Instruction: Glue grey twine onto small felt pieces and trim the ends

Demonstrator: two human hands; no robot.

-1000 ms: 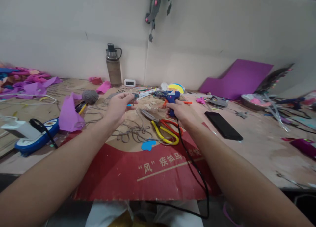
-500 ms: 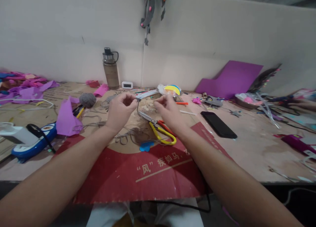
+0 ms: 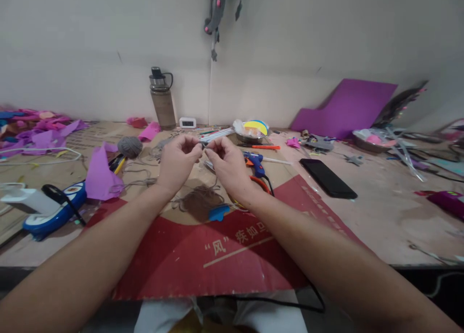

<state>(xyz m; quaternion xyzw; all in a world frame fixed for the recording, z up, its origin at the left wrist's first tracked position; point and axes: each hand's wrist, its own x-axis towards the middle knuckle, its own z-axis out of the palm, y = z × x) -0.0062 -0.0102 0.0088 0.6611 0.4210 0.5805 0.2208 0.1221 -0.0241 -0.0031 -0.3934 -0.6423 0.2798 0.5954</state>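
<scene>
My left hand (image 3: 179,159) is closed in a pinch on a short piece of grey yarn (image 3: 204,144), small in view. My right hand (image 3: 228,166) meets it fingertip to fingertip, also pinching at the yarn; the fingers cover most of it. Below my right hand and wrist lie scissors (image 3: 261,182), largely hidden, with part of an orange handle showing. Loose grey yarn (image 3: 195,197) tangles on the cardboard under my hands, beside a blue scrap (image 3: 218,213). To the right of my right hand rests a blue glue gun (image 3: 258,165).
Red printed cardboard (image 3: 174,265) covers the front of the table. A bottle (image 3: 163,106) and a yarn ball (image 3: 129,147) stand behind and left. A blue power strip (image 3: 54,214) lies left, a black phone (image 3: 328,178) right. Purple sheet (image 3: 348,108) leans on the wall.
My right hand has moved left and reached the yarn at my left fingertips. It now covers much of the scissors, and the glue gun has come into sight.
</scene>
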